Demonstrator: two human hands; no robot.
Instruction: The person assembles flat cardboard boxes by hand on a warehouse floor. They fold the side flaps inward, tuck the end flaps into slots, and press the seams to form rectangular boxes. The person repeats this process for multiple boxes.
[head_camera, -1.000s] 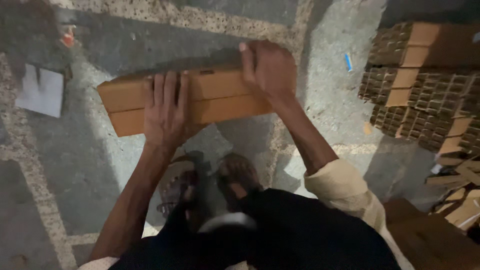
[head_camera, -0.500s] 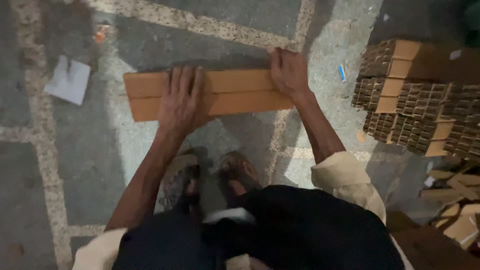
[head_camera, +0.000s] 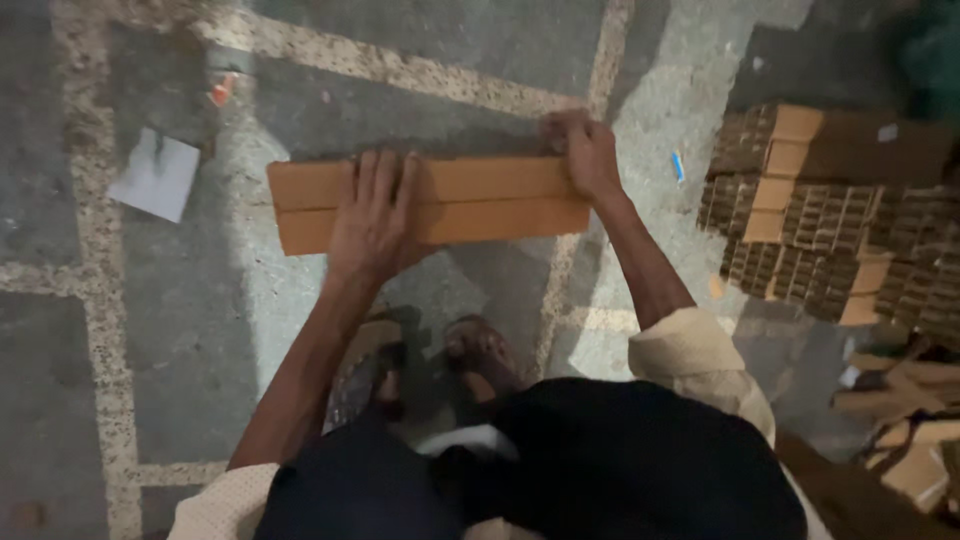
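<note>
both hands, l hand (head_camera: 372, 215) flat, r hand (head_camera: 588, 152) at end of folded cardboard (head_camera: 480, 200)

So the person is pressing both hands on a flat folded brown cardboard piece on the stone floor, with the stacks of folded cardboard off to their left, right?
Not quite. The head view shows the stacks of folded cardboard to the person's right. Otherwise yes: left hand and right hand press the flat folded brown cardboard piece on the stone floor.

Stacked corrugated cardboard pieces (head_camera: 830, 215) at right; grey paper scrap (head_camera: 155, 174) on speckled stone floor (head_camera: 150, 330).
</note>
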